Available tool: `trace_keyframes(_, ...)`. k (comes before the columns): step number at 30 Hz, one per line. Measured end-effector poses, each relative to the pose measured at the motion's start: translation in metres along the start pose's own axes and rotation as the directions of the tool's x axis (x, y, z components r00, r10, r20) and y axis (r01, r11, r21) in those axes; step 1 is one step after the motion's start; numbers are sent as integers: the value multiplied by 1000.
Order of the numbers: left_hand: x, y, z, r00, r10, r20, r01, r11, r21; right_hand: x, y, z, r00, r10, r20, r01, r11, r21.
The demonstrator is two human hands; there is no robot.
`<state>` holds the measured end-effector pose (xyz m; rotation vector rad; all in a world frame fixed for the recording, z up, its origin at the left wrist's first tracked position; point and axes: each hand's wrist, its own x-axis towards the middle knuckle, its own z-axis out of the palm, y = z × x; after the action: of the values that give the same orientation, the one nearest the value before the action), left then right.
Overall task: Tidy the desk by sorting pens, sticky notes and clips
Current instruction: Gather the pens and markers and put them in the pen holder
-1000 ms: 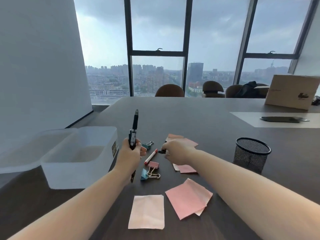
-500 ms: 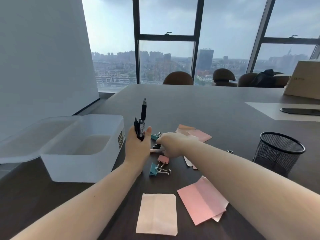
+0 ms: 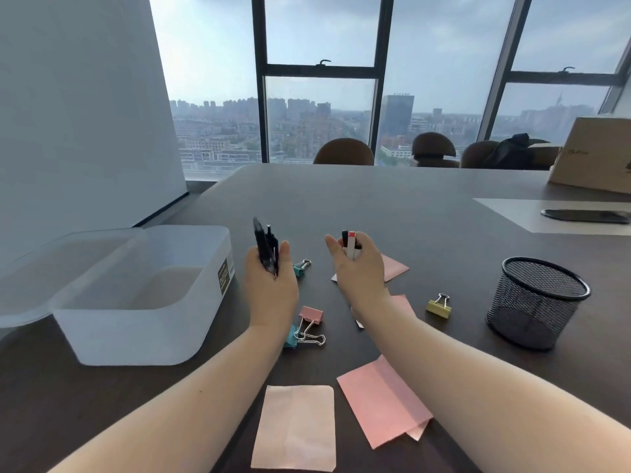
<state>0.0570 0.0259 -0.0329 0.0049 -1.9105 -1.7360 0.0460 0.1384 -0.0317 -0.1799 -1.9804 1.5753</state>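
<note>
My left hand [image 3: 269, 288] is raised over the dark desk [image 3: 392, 206] and grips two black pens [image 3: 264, 245] upright. My right hand [image 3: 358, 268] is raised beside it and holds a red-and-white pen with a black one [image 3: 350, 242]. Between and below the hands lie binder clips: a teal one [image 3: 302, 267], a pink one [image 3: 310, 315] and another teal one [image 3: 300, 339]. A yellow clip [image 3: 438, 306] lies to the right. Pink sticky notes lie near me [image 3: 295, 428], [image 3: 382, 401] and behind my right hand [image 3: 396, 268].
A translucent plastic box [image 3: 136, 295] stands open at the left, its lid [image 3: 44, 268] leaning beside it. A black mesh pen cup [image 3: 537, 302] stands at the right. A cardboard box [image 3: 594, 155] and a dark flat object [image 3: 585, 216] sit at the far right. Chairs line the far edge.
My right hand has lifted off the desk with the red-and-white pen and a black pen in it. The yellow clip has come into sight. My left hand stays raised with its pens.
</note>
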Motion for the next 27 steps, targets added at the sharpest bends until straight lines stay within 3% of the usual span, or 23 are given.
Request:
trace_keyframes(7, -7, 1, 4, 997, -5, 83, 7, 1000, -19, -14, 12, 12, 998, 8, 59, -10, 999, 41)
trace_keyframes(14, -5, -11, 4, 988, -38, 152, 41, 999, -15, -22, 17, 13, 996, -6, 92, 9, 999, -37)
trace_keyframes(19, -1, 1, 11, 993, 16, 118, -19, 1000, 25, -17, 12, 9, 998, 26, 56, -25, 1000, -13)
trace_keyframes(27, -17, 72, 68, 970, 63, 236, -42, 995, -94, 22, -44, -61, 997, 6, -71, -2, 998, 61)
